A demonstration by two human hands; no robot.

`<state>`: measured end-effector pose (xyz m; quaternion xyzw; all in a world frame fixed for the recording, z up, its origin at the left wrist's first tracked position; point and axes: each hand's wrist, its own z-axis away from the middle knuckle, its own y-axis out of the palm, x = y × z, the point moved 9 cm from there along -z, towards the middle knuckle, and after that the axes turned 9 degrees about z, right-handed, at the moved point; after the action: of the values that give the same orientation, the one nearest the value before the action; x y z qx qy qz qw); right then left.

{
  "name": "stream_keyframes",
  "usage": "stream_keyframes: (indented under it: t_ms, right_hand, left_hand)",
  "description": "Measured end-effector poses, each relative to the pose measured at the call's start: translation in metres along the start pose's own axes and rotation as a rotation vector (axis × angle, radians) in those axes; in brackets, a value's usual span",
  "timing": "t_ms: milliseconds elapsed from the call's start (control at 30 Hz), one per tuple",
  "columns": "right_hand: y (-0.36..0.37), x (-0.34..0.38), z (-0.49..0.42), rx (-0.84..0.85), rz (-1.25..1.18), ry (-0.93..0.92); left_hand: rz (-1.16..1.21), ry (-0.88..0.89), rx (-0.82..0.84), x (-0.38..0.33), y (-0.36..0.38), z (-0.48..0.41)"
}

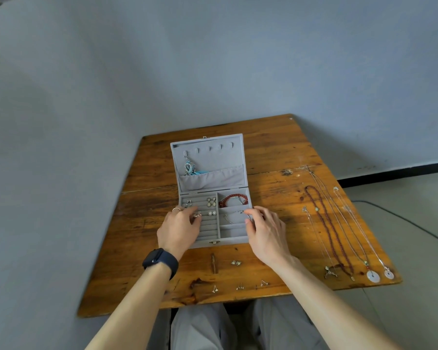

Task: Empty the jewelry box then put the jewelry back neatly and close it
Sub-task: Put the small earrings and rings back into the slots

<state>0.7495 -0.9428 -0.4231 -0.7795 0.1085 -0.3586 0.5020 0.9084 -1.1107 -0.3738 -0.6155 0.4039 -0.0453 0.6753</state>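
The grey jewelry box point(234, 240) sits open at the middle of the wooden table point(276, 152), its lid point(213, 157) standing back at 12 o'clock. A blue pendant point(189, 168) hangs from the leftmost hook in the lid.

My left hand point(178, 229), with a dark watch point(159, 261) on the wrist, lies over the ring rolls at the box's 9 o'clock side. Its fingertips are curled down at a small sparkly piece point(196, 214); I cannot tell whether I grip it or only touch it.

My right hand point(266, 231) reaches into the middle compartment at 3 o'clock, forefinger and thumb pinching a thin silver piece point(239, 212). A red bead bracelet point(232, 198) lies in the compartment beyond it, toward 1 o'clock.

Several long necklaces point(329, 223) are stretched out on the table well off at 3 o'clock of the box. A few small earrings point(240, 286) lie at 6 o'clock, near the table's edge.
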Motion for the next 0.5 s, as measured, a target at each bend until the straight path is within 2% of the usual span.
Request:
stream_keyframes:
  t_ms: [267,500]
  right_hand:
    - [-0.012,0.003,-0.003,0.088,-0.005,-0.048]
    - [-0.051,0.014,0.032,-0.061,-0.006,-0.171]
  left_hand:
    - [0.090,0.019,0.012,-0.002,-0.014,0.020]
    - [0.232,0.137,-0.033,-0.012,-0.018,0.078]
